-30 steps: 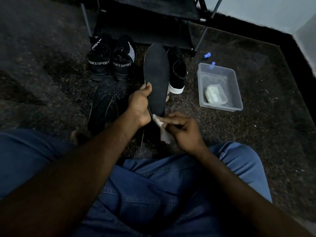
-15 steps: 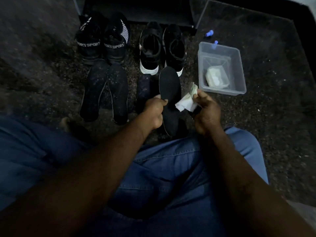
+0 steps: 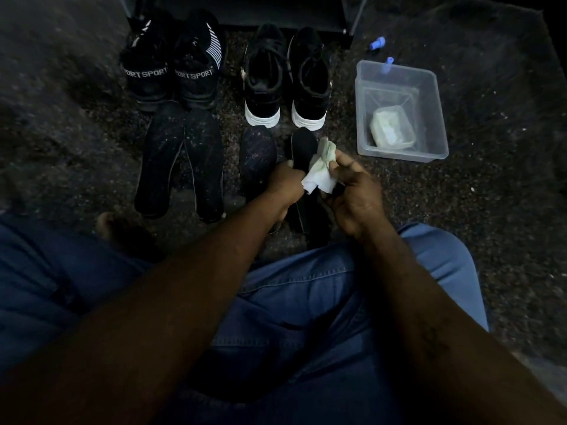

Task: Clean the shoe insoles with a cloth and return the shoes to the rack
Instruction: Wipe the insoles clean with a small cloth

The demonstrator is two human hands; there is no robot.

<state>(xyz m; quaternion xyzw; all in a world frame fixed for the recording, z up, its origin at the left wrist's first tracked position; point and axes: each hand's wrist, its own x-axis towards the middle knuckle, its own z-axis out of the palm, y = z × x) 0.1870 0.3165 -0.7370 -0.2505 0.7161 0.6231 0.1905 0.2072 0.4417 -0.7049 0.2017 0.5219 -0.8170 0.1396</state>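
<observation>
Insole [image 3: 302, 145] drops from its raised position a second ago to low over the floor, so both white-soled shoes [image 3: 285, 81] show behind it. The cloth [image 3: 319, 173] shifts from the near end to mid-length.

Rack [image 3: 260, 13] sits at the far edge, and no shoes are visible on the part in view. "SPORT" pair [image 3: 171, 72] stands far left on the floor, with the white-soled pair just right of it. Clear tub [image 3: 402, 155] is far right, with a pale folded wad [image 3: 391, 127] inside.

Two speckled insoles [image 3: 205, 167] lie near the SPORT pair. A third dusty one [image 3: 257, 157] lies just left of the held one.

Left hand [image 3: 285, 184] grips the held insole's left edge. Right hand [image 3: 356, 194] pinches the cloth against its right side. Two blue caps [image 3: 376, 44] lie beyond the tub.

Progress looks early: one insole mid-wipe and looking clean, three apparently still dusty. No insoles are refitted and no shoes are racked.
</observation>
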